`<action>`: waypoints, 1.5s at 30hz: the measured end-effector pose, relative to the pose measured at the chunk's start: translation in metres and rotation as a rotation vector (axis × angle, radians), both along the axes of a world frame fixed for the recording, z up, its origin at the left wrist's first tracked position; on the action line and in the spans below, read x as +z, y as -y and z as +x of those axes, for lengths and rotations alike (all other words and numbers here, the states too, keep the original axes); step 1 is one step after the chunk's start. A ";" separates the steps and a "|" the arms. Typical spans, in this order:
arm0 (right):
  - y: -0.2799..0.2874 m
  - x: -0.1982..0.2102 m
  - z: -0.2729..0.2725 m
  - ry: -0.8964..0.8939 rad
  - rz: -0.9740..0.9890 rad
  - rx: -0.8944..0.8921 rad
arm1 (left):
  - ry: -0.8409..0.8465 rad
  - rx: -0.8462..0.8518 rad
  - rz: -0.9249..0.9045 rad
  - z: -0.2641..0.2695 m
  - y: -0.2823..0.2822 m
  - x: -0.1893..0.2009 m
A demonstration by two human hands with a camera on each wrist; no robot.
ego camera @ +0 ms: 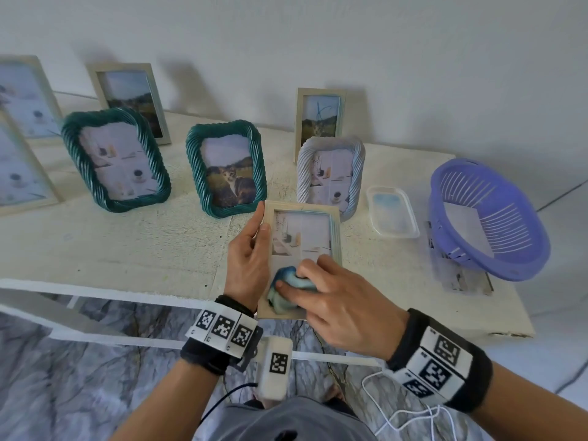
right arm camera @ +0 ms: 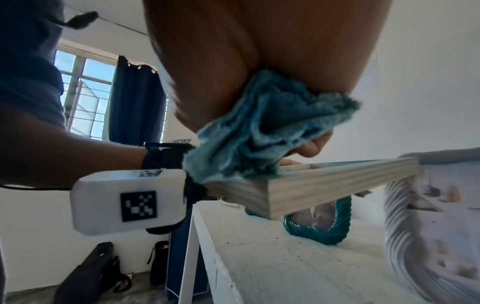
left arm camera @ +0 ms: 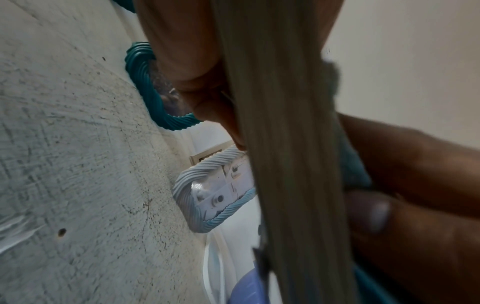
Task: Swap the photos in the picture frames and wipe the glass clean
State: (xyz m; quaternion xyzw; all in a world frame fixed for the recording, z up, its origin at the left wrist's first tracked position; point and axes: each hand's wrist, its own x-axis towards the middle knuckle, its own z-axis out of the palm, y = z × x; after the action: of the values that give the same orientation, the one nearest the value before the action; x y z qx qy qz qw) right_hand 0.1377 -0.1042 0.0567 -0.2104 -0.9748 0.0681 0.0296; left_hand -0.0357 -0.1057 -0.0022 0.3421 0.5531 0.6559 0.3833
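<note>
A pale wooden picture frame [ego camera: 335, 218] with a light photo is held above the table's front edge. My left hand [ego camera: 248, 259] grips its left side, thumb on the front. In the left wrist view the wooden frame [left arm camera: 285, 144] runs edge-on past my fingers. My right hand [ego camera: 331, 300] clutches a crumpled blue cloth [ego camera: 288, 283] and presses it on the lower part of the glass. The right wrist view shows the blue cloth [right arm camera: 259, 127] bunched in my palm against the frame [right arm camera: 311, 185].
Two teal rope-edged frames [ego camera: 116, 159] [ego camera: 226, 167], a white rope-edged frame [ego camera: 331, 173] and several plain frames [ego camera: 319, 117] stand on the white table [ego camera: 127, 249]. A clear plastic lid [ego camera: 393, 211] and a purple basket [ego camera: 486, 218] sit on the right.
</note>
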 end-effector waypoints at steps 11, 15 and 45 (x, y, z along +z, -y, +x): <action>-0.042 0.014 0.007 -0.039 0.162 -0.395 | -0.050 -0.076 0.067 0.007 0.006 0.010; -0.033 0.012 0.002 -0.062 0.139 -0.510 | -0.056 -0.077 0.074 0.012 0.007 0.009; -0.170 -0.055 0.089 -0.799 -0.594 -1.053 | -0.140 -0.065 -0.029 -0.008 -0.004 -0.005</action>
State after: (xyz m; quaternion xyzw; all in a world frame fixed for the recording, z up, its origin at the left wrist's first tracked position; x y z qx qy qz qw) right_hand 0.2264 0.0659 0.0017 -0.6103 -0.5990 0.3786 0.3541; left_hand -0.0435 -0.1020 -0.0076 0.3994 0.5765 0.6094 0.3699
